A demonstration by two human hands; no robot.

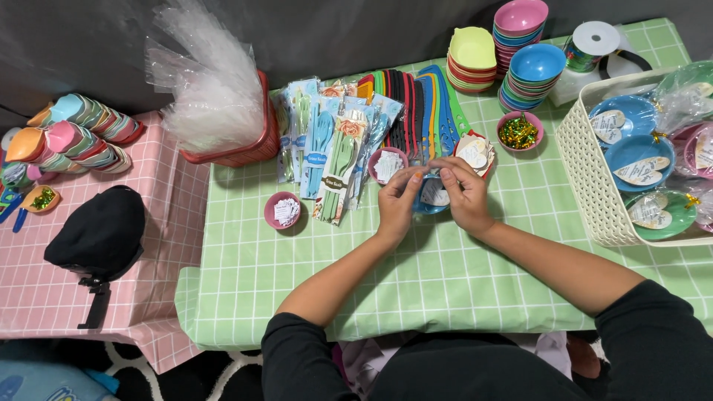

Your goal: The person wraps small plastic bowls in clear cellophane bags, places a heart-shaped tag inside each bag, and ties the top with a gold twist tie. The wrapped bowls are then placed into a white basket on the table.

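both hands, left hand and right hand, pinch closed on a light, stiff blue plastic dish; hold its rim.

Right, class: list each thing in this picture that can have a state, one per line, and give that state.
Left hand: pinching the blue bowl's rim.
Right hand: pinching the same bowl.
Blue bowl: held over the green table, mostly hidden.
Pink cup of gold bits: filled.
White basket: loaded with wrapped bowls.
Stacked bowls: nested, upright.
Red bin: stuffed with clear bags.
Ribbon spool: lying on its side.
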